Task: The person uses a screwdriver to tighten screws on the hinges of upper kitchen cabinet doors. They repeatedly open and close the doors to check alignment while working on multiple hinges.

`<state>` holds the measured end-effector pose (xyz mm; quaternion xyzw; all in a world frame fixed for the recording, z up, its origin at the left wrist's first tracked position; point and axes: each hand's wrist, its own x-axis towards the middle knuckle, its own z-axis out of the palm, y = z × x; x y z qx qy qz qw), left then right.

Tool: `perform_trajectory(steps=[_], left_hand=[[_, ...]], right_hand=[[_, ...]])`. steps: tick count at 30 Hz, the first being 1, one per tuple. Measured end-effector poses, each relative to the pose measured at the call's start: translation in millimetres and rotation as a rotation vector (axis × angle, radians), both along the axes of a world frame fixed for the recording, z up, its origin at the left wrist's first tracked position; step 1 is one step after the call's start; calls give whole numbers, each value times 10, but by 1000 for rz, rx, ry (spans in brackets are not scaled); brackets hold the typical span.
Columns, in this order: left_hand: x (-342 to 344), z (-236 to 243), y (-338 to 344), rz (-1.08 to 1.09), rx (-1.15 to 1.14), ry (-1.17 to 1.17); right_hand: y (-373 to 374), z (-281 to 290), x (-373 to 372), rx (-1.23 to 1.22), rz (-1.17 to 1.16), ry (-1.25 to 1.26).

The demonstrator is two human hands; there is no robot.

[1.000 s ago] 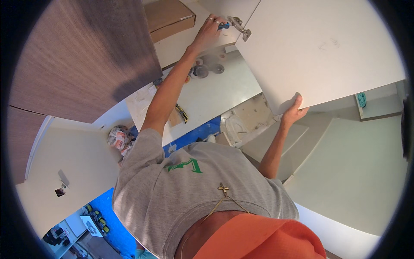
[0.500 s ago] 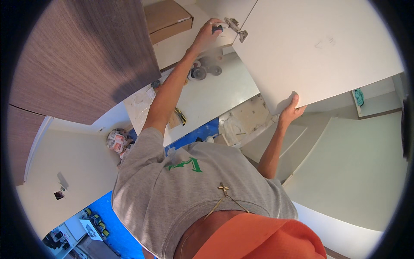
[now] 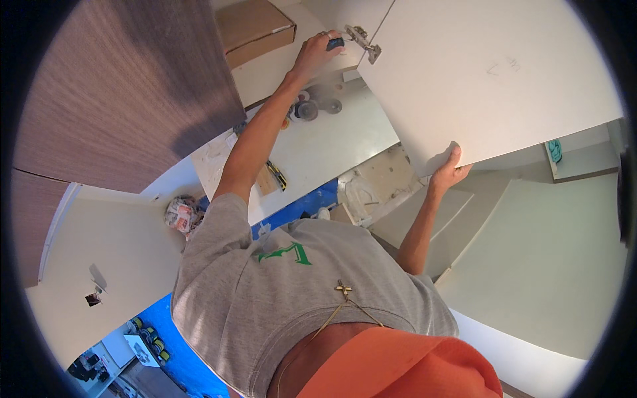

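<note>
1. My left hand [image 3: 313,54] is wrapped around a screwdriver with a short dark-blue handle [image 3: 336,44], I think so it can twist.
2. Its thin shaft points at the silver metal hinge [image 3: 363,45] on the left edge of the flat white door [image 3: 497,73].
3. My right hand [image 3: 450,174] clamps the door's bottom edge, thumb in front, probably to keep it still.
4. A second ago the handle looks brighter blue; now it looks darker. My right hand stays put.

Flat wht door panel [image 3: 494,86] looked smooth, semi-matt; silvery angular metal hinge [image 3: 363,43] was shiny; brn rect. cardbd box [image 3: 253,30], matt.
</note>
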<state>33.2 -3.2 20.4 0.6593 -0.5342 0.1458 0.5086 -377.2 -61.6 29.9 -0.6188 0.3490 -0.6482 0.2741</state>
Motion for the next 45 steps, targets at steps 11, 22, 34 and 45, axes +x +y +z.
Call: perform_trajectory(steps=[11, 22, 34, 45], left_hand=[[151, 62, -81, -145, 217, 611], [267, -148, -170, 18, 233, 499], [196, -116, -96, -94, 92, 355], [115, 219, -86, 205, 257, 395]], right_hand=[[-11, 3, 20, -4, 22, -65], [-32, -7, 4, -23, 1, -32], [-26, 0, 6, -33, 17, -7], [-23, 0, 0, -46, -5, 30]])
